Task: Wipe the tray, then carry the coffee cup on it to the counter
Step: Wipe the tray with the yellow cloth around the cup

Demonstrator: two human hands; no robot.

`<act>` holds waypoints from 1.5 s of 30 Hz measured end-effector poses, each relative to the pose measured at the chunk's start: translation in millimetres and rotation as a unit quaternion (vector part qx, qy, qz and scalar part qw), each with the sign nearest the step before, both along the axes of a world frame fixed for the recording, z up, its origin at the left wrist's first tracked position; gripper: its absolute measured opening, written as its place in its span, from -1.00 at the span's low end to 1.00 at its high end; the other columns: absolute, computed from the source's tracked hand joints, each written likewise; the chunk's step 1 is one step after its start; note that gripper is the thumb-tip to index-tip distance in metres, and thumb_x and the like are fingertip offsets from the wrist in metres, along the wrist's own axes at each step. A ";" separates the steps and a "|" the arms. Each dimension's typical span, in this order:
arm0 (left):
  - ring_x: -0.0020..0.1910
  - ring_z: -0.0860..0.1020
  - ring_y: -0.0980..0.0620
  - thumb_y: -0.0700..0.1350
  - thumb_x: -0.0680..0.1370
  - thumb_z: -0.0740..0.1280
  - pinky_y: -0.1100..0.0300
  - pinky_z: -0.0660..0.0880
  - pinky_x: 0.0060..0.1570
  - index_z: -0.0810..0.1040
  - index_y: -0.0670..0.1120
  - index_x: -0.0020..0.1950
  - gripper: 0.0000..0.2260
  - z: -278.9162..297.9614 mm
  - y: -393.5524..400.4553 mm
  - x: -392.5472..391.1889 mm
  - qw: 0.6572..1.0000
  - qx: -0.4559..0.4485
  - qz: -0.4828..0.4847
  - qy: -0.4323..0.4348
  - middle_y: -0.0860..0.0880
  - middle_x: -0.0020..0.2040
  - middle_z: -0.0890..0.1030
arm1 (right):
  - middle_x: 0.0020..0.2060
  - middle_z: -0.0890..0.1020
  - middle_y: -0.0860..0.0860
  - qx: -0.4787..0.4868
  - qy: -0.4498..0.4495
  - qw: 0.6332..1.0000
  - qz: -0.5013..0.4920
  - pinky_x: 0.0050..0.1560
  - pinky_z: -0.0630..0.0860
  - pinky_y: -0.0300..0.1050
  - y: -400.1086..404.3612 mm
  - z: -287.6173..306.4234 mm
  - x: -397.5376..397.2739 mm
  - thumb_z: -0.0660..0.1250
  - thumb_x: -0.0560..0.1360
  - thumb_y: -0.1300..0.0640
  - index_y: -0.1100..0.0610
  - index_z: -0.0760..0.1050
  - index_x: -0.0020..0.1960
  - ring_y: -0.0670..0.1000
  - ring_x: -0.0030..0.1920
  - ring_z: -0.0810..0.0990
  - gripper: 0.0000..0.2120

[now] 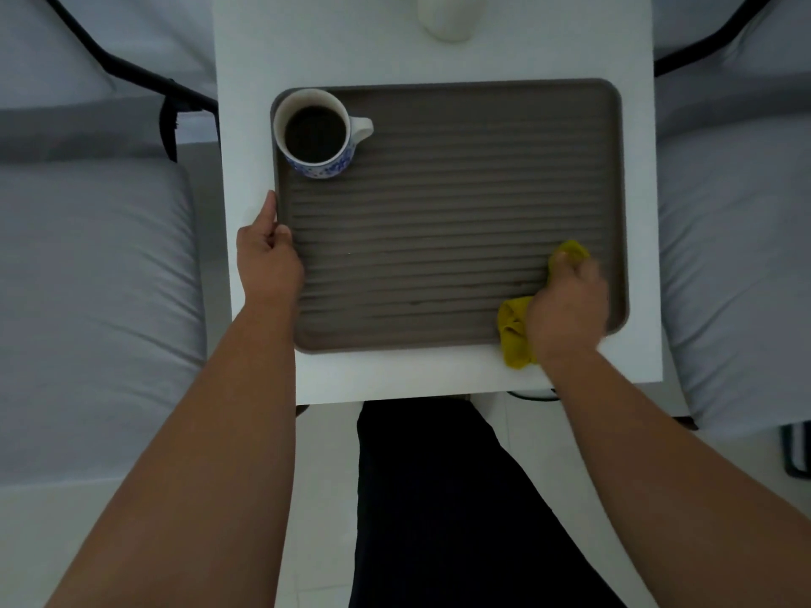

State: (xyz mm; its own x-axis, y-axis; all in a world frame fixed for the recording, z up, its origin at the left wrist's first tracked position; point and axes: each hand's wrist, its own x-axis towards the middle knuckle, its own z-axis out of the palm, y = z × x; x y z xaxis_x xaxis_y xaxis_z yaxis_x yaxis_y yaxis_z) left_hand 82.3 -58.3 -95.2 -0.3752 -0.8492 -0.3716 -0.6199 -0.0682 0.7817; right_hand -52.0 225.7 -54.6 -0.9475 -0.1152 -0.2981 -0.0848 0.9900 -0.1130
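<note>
Yellow cloth [515, 329] gripped by right hand [568, 307] at five o'clock; left hand [267, 252] clamps tray [439, 125]; a jolt could slop the cup [317, 133] at ten.

I see a ridged grey-brown tray [439, 204] flat on the table, coffee cup [317, 134] upright, full, in its far-left corner.

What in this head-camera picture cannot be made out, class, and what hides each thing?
- White object at the table's far end: cut off by the top edge of the head view, so its kind is unclear.
- Cloth: its middle is hidden under the right hand.
- Tray near right corner: covered by that hand and cloth.
- Left hand fingers: curled around the tray's left rim, tips unseen.
- Counter: outside the view.
</note>
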 end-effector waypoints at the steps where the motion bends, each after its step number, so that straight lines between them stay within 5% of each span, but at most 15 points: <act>1: 0.02 0.48 0.12 -0.17 0.59 0.17 0.13 0.46 0.27 0.37 0.11 0.45 -0.57 -0.4 -0.1 -0.6 1.000 -0.002 0.001 -0.001 0.01 0.12 0.47 | 0.27 0.41 0.25 -0.006 -0.016 0.999 0.028 0.09 0.39 0.11 -13.2 2.4 9.1 0.18 0.39 0.27 0.20 0.39 0.33 0.30 0.14 0.42 -0.50; 5: 0.03 0.48 0.10 -0.18 0.61 0.16 0.26 0.46 0.19 0.35 0.07 0.47 -0.58 2.7 0.8 0.5 1.000 -0.014 -0.017 -0.004 0.00 0.11 0.46 | 0.33 0.39 0.17 -0.046 -0.091 0.975 0.199 0.13 0.36 0.08 -64.5 7.4 51.3 0.37 0.37 0.09 0.15 0.30 0.43 0.26 0.19 0.39 -0.35; 9: 0.03 0.46 0.13 -0.19 0.63 0.15 0.57 0.35 0.00 0.33 0.04 0.48 -0.58 5.4 1.5 -0.5 0.999 -0.026 -0.028 -0.017 0.00 0.12 0.44 | 0.34 0.35 0.10 -0.024 -0.092 0.960 0.263 0.14 0.30 0.05 -80.6 2.2 53.4 0.28 0.45 0.12 0.09 0.18 0.49 0.19 0.22 0.36 -0.36; 13: 0.15 0.51 -0.04 -0.17 0.62 0.16 0.15 0.44 0.27 0.34 0.07 0.47 -0.58 5.7 0.4 0.1 0.999 -0.027 -0.033 -0.020 -0.06 0.13 0.46 | 0.35 0.37 0.16 -0.030 -0.048 0.985 0.162 0.11 0.36 0.08 -37.5 -1.2 21.1 0.22 0.43 0.25 0.07 0.26 0.46 0.25 0.16 0.42 -0.40; 16: 0.14 0.53 -0.12 -0.13 0.60 0.15 -0.02 0.47 0.25 0.36 0.11 0.46 -0.57 1.8 -0.7 0.2 0.998 -0.028 -0.036 -0.032 -0.15 0.16 0.50 | 0.25 0.42 0.23 0.007 -0.009 0.995 0.099 0.06 0.38 0.11 6.0 0.4 -16.3 0.19 0.42 0.31 0.10 0.32 0.41 0.29 0.09 0.45 -0.45; 19: 0.05 0.55 -0.13 -0.09 0.57 0.15 -0.10 0.50 0.20 0.36 0.18 0.44 -0.56 0.9 -0.7 1.9 0.999 -0.020 -0.024 -0.030 -0.02 0.07 0.46 | 0.19 0.44 0.29 0.033 0.012 0.996 0.079 0.03 0.36 0.13 37.7 4.4 -45.3 0.13 0.43 0.33 0.21 0.38 0.36 0.32 0.07 0.45 -0.51; 24: -0.04 0.46 0.08 -0.12 0.59 0.14 0.00 0.49 0.23 0.33 0.17 0.46 -0.56 -2.0 -2.2 1.5 0.999 -0.013 -0.027 -0.028 -0.01 0.06 0.45 | 0.19 0.44 0.29 0.027 -0.009 0.997 0.071 0.08 0.37 0.13 14.1 3.5 -34.3 0.15 0.42 0.32 0.29 0.42 0.29 0.32 0.11 0.45 -0.56; 30: 0.07 0.51 0.02 -0.13 0.59 0.16 0.07 0.47 0.25 0.36 0.15 0.45 -0.57 3.1 0.4 1.3 1.000 -0.007 -0.015 -0.009 -0.12 0.19 0.50 | 0.35 0.39 0.19 -0.028 -0.113 0.973 0.199 0.18 0.35 0.07 -84.7 16.5 35.8 0.24 0.42 0.09 0.20 0.32 0.40 0.25 0.23 0.42 -0.43; 35: -0.08 0.47 0.27 -0.23 0.62 0.14 0.58 0.36 -0.12 0.35 0.05 0.47 -0.57 7.3 -1.8 0.3 0.999 0.038 -0.006 0.006 0.12 0.02 0.44 | 0.32 0.35 0.07 -0.057 -0.118 0.928 0.350 0.17 0.32 0.06 -162.1 6.3 84.7 0.34 0.43 0.07 0.11 0.23 0.44 0.15 0.27 0.35 -0.37; 37: -0.07 0.48 0.26 -0.25 0.62 0.14 0.57 0.38 -0.10 0.35 0.04 0.47 -0.57 10.2 -2.4 -0.1 0.998 0.056 -0.006 0.014 0.16 -0.01 0.44 | 0.31 0.35 0.06 -0.062 -0.114 0.923 0.362 0.17 0.33 0.05 -171.7 3.5 90.7 0.33 0.43 0.07 0.09 0.23 0.45 0.14 0.25 0.35 -0.38; 41: 0.06 0.49 0.12 -0.22 0.62 0.14 0.37 0.42 0.10 0.35 0.08 0.47 -0.57 7.5 -2.5 1.7 0.998 0.054 -0.004 0.015 -0.06 0.18 0.46 | 0.33 0.34 0.07 -0.069 -0.097 0.912 0.392 0.17 0.30 0.06 -163.3 5.0 83.5 0.29 0.45 0.06 0.03 0.23 0.45 0.18 0.24 0.36 -0.41; 45: 0.05 0.49 0.14 -0.21 0.62 0.14 0.35 0.41 0.16 0.36 0.09 0.46 -0.57 5.5 -2.1 1.7 0.999 0.036 -0.007 0.009 -0.10 0.22 0.49 | 0.19 0.50 0.14 -0.059 -0.069 0.934 0.346 0.03 0.39 0.07 -126.6 5.6 53.4 0.09 0.40 0.03 0.01 0.46 0.30 0.24 0.07 0.50 -0.51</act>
State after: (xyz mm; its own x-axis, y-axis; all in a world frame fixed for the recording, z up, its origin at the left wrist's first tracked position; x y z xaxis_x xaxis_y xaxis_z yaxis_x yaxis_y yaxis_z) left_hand 84.0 -60.4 -89.7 -0.3937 -0.8155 -0.4242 -0.6069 -0.1161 0.7863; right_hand 1.4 99.1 -49.0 -0.5881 -0.7253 -0.3578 -0.6758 0.6838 -0.2753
